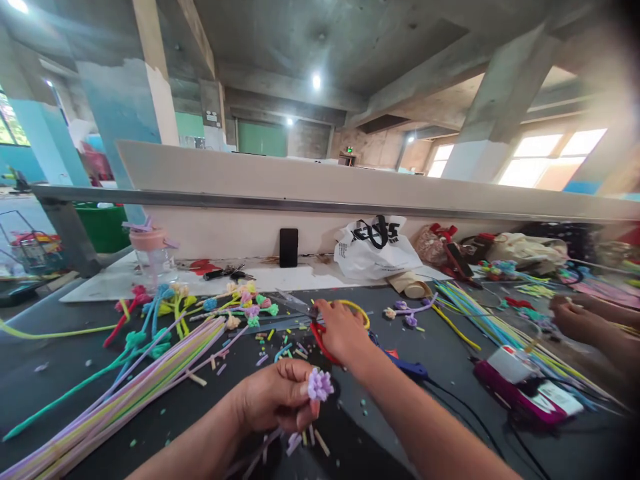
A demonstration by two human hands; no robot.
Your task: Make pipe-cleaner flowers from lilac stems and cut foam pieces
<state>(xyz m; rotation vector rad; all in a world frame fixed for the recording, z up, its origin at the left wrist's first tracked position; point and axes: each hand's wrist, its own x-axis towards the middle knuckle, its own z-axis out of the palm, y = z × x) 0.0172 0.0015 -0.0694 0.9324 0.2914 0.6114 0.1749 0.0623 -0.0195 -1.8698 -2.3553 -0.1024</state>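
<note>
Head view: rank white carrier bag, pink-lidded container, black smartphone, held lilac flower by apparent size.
1. White carrier bag
2. Pink-lidded container
3. Black smartphone, held lilac flower: too alike to rank; flower nearer the camera.

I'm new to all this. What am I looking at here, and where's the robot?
There's no robot: these are a person's bare hands, seen from a camera worn on their head. The left hand holds a small lilac flower. The right hand is at red-handled scissors; its grip is unclear. On the dark table lie long pastel stems and cut scraps. Behind stand a phone and a white bag. Another person's hand shows at right.
</note>
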